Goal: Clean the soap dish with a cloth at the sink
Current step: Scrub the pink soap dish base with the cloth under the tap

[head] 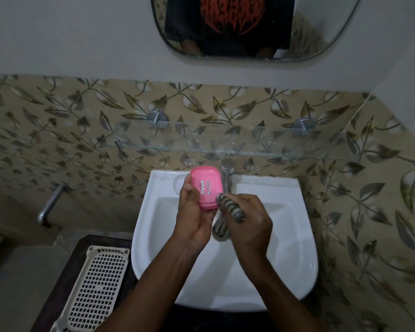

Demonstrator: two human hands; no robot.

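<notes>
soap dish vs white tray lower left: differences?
Soap dish is pink, tray white. Soap dish is held over the sink by the left hand; tray lies flat on a dark stand. Soap dish has one small patch of slots; tray is gridded all over. Both are perforated.

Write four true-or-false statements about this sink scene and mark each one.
1. The left hand holds the pink soap dish. True.
2. The striped cloth is in the right hand. True.
3. The soap dish lies on the glass shelf. False: it is held over the white sink, below the glass shelf.
4. The white perforated tray sits in the sink. False: the tray lies left of the sink, on a dark surface.
</notes>
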